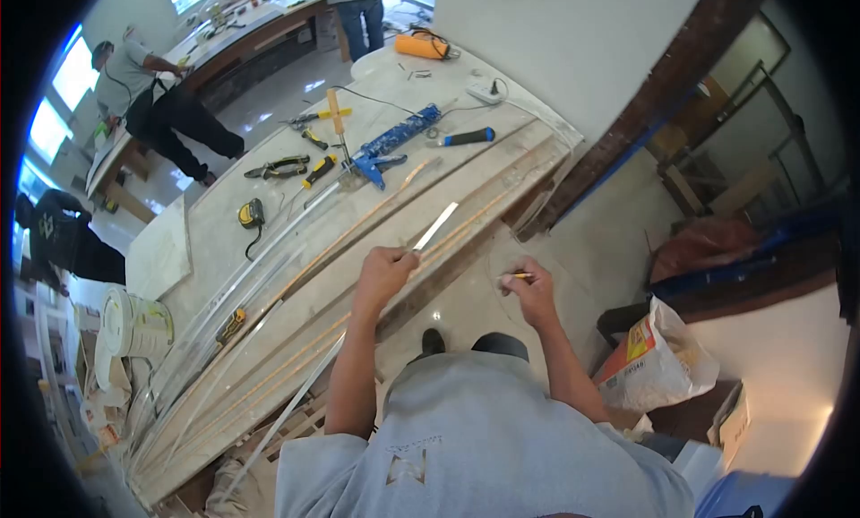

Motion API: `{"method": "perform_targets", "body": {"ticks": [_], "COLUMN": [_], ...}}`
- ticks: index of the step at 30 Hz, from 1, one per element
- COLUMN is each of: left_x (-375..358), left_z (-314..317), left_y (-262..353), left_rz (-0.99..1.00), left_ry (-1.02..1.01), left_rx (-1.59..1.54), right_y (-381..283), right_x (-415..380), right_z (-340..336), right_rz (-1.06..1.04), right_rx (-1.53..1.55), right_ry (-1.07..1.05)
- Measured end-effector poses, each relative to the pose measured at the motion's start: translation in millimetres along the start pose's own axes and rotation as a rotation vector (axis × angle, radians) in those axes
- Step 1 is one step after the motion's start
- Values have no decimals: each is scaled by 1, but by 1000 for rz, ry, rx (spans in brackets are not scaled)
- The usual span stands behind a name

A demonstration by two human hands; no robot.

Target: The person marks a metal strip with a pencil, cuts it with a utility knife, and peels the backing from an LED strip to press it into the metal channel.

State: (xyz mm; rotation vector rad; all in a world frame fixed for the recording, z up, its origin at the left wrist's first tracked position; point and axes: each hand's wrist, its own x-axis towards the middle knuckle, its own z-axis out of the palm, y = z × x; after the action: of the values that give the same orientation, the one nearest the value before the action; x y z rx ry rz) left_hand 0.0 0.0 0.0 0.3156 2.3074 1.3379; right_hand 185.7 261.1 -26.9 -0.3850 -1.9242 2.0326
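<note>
Pale flat metal-looking strip (438,225) rises from our left hand (385,273), its long axis slanting forward and to our right, the free end pointing towards the worktop's (385,75) right end. We have it pinched by its lower visible part, over the near edge; another silvery length (296,398) lines up beyond our forearm, though we cannot tell whether it is the same piece. Our left grip is the nearer; our right hand (535,292) sits apart, to the strip's right, beyond the near edge, its fingers closed round a short yellow pencil-like stick (521,275). Long narrow strips run lengthwise along the worktop, with a blue caulking gun (399,135) past them and an orange cylinder (421,45) near the far right corner. Below us is a glossy floor (466,292); a printed white sack (658,361) stands to our right, and a person (134,75) leans at another bench.
</note>
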Motion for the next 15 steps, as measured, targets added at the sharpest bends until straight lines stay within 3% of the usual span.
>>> {"method": "perform_targets", "body": {"ticks": [2, 3, 5, 9, 11, 13, 15], "left_x": [-6, 72, 102, 135, 140, 138, 138], "left_z": [11, -5, 10, 21, 13, 10, 14], "left_y": [8, 29, 32, 30, 42, 46, 45], "left_rz": [-16, -18, -117, -207, -277, -367, -346], "left_ry": [-63, -22, -64, -68, -48, -97, -98], "left_rx": [-99, -46, -69, -85, -103, -83, -72], "right_y": [-27, -24, -39, -16, -7, 1, -1], "right_x": [-3, 82, 128, 221, 267, 283, 286], "right_z": [26, 40, 40, 39, 46, 54, 52], "right_rz": [79, 58, -23, -175, -145, -334, -271], "right_rx": [-8, 51, -118, -233, -213, -235, -265], "right_ry": [-151, -175, -331, -535, -661, -682, -738]}}
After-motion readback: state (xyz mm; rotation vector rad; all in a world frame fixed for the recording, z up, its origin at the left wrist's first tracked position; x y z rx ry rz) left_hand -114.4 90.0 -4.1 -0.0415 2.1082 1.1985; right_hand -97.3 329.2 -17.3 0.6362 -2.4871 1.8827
